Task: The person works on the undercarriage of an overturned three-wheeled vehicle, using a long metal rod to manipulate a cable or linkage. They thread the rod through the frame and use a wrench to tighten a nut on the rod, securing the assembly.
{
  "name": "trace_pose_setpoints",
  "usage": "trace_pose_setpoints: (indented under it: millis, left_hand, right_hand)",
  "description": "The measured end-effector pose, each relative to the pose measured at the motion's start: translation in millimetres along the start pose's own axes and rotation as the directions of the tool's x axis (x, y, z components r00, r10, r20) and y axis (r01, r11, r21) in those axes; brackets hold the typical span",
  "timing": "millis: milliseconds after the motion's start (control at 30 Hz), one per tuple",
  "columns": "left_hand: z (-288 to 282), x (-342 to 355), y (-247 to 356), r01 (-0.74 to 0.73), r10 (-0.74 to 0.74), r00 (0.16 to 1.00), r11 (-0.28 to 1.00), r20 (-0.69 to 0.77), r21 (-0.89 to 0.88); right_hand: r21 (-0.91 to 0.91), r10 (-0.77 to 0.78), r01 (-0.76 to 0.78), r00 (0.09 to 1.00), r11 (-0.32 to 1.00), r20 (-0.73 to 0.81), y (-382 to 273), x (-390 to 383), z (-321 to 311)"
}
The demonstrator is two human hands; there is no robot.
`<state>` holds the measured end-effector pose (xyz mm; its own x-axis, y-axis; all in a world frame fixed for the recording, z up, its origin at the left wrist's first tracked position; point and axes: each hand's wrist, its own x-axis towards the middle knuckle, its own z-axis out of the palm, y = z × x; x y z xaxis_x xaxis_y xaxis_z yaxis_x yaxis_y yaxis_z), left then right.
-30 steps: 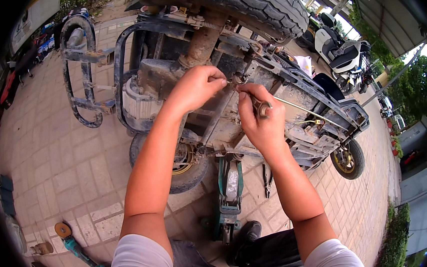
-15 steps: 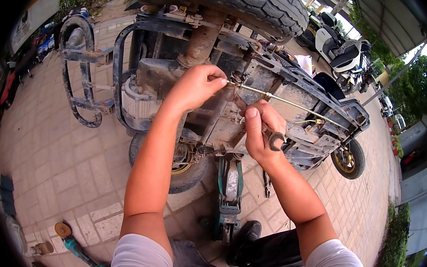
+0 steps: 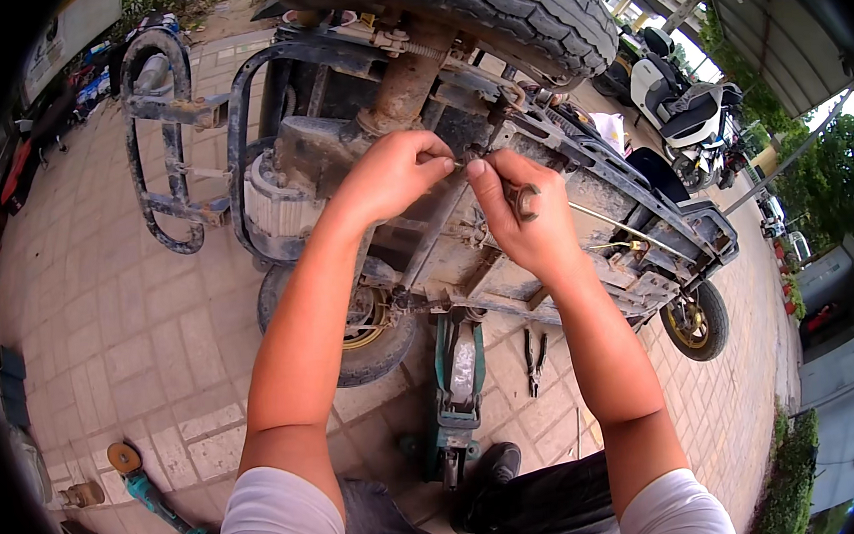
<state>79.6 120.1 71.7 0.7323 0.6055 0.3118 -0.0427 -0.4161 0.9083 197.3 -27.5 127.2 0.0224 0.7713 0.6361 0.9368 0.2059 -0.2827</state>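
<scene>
A vehicle lies tipped up before me, its dirty underside [image 3: 426, 252] facing me. Along that underside runs a thin brass-coloured rod [image 3: 635, 231]. My left hand [image 3: 390, 180] pinches at the rod's near end, thumb against forefinger. Close beside it, my right hand [image 3: 536, 220] is closed round a wrench [image 3: 523, 201], whose open jaw shows by the palm. The right thumb and forefinger reach the rod close to the left fingertips; whether they grip it is hidden. The right hand covers the rod's middle stretch.
A large tyre [image 3: 467, 13] overhangs the work at the top. Below stands a green floor jack [image 3: 460, 365], with pliers [image 3: 536, 364] on the paving to its right. An angle grinder [image 3: 159, 499] lies at lower left. Parked scooters [image 3: 686, 111] stand at the far right.
My right hand has moved up and left with the wrench, from below the rod to beside the left fingertips. The pliers have come into fuller view. My left hand stays put.
</scene>
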Motion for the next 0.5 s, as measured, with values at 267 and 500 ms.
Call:
trace_pose_setpoints:
  millis: [267, 500]
  left_hand:
    - [1, -1, -3, -0.074, 0.075, 0.996, 0.997, -0.049, 0.031]
    - [1, 1, -6, -0.04, 0.039, 0.999, 0.998, -0.02, -0.043]
  right_hand:
    - [-0.371, -0.242, 0.224, 0.97, 0.901, -0.001, 18, -62, 80]
    - [0.016, -0.256, 0.26, 0.958, 0.966, -0.133, -8, -56, 39]
